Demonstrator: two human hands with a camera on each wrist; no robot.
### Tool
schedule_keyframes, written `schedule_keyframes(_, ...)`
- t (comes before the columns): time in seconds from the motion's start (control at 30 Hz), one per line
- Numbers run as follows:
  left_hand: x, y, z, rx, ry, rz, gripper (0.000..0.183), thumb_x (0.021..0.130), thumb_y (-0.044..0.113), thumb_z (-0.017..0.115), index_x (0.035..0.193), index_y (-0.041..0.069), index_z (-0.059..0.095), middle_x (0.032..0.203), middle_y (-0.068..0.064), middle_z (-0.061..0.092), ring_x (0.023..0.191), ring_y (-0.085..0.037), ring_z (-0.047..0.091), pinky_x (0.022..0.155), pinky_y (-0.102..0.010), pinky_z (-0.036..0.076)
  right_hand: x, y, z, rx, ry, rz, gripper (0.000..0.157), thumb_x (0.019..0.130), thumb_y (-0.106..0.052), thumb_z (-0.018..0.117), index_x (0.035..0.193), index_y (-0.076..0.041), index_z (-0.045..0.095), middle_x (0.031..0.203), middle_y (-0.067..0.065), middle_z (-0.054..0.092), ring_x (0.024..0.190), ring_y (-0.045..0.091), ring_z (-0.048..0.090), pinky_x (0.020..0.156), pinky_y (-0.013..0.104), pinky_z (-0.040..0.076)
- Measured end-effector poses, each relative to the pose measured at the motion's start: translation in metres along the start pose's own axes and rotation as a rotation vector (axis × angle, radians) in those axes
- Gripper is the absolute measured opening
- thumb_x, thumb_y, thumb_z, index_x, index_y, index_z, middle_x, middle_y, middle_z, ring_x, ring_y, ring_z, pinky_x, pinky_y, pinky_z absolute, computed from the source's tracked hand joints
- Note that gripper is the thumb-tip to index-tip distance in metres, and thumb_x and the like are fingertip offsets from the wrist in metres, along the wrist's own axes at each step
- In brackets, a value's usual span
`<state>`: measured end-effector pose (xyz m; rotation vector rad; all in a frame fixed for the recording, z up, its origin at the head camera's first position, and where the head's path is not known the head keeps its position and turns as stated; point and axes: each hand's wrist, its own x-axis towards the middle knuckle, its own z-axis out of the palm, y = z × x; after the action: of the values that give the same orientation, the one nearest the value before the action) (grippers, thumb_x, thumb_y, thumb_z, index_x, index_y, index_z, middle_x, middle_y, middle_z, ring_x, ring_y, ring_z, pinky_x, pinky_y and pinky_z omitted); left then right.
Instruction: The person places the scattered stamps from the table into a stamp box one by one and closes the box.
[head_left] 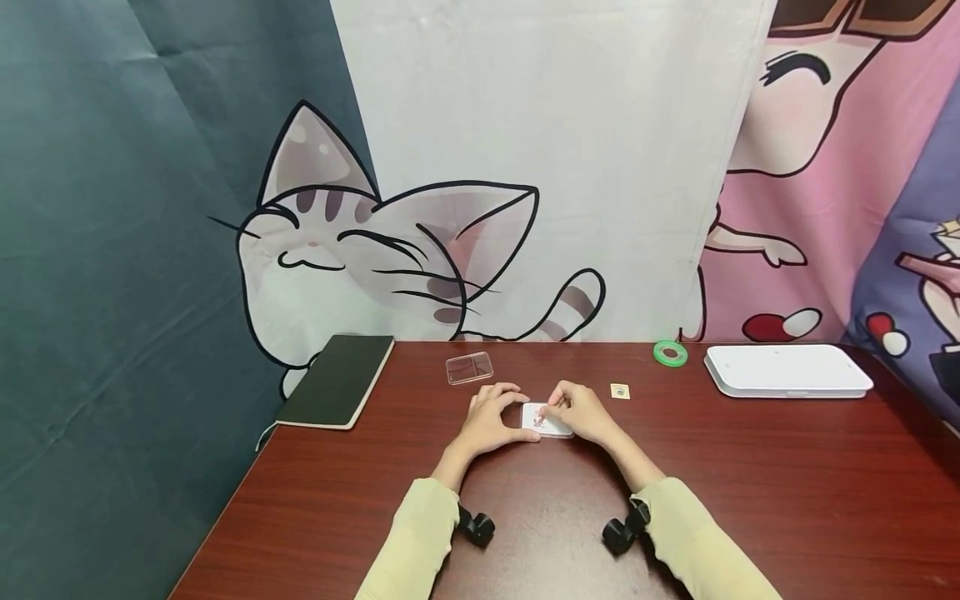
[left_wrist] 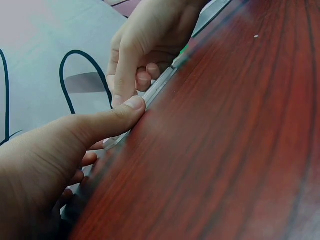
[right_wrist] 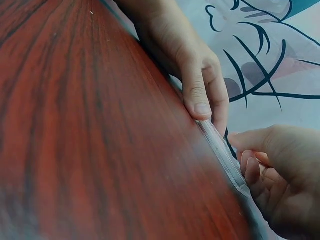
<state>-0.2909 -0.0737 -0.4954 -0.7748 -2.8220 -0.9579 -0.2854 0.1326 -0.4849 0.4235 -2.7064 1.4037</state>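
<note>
A small flat clear case point(head_left: 558, 429) with a white face and a reddish picture lies on the table between both hands. My left hand point(head_left: 489, 419) grips its left end, the thumb along the near edge and the fingers behind. Over the right part of the case is my right hand point(head_left: 582, 412), fingers curled, with thumb and forefinger close together at the picture. Whether something thin is between those fingertips cannot be made out. From the side, the case point(right_wrist: 222, 155) is a thin slab in the right wrist view. The left thumb point(left_wrist: 131, 106) presses its edge in the left wrist view.
A clear rectangular lid point(head_left: 469, 368) lies behind the left hand, and a small cream square point(head_left: 619, 391) behind the right. Farther right are a green ring-shaped roll point(head_left: 670, 353) and a white flat box point(head_left: 787, 372). A dark notebook point(head_left: 337, 382) lies at the left edge.
</note>
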Motion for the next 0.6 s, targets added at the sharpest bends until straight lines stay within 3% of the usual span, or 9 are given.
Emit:
schedule_keyframes(0.27, -0.003, 0.000, 0.002, -0.006, -0.004, -0.009, 0.060, 0.069, 0.049, 0.084, 0.118, 0.020, 0.068, 0.133, -0.002, 0.055, 0.124, -0.023, 0.044, 0.105, -0.046, 0.031, 0.001, -0.002, -0.019, 0.162, -0.012, 0.054, 0.022, 0.084, -0.018, 0.075, 0.080, -0.001, 0.062, 0.060, -0.006, 0.049, 0.055, 0.003, 0.044, 0.052, 0.020, 0.037)
schedule_keyframes(0.6, -0.001, 0.000, -0.001, -0.019, 0.000, -0.006, 0.061, 0.069, 0.048, 0.085, 0.119, 0.020, 0.067, 0.134, -0.002, 0.055, 0.125, -0.024, 0.043, 0.105, -0.047, 0.030, 0.004, 0.012, -0.071, 0.196, 0.052, 0.092, 0.025, 0.088, -0.016, 0.071, 0.094, 0.006, 0.060, 0.068, -0.004, 0.054, 0.056, 0.005, 0.048, 0.053, 0.022, 0.044)
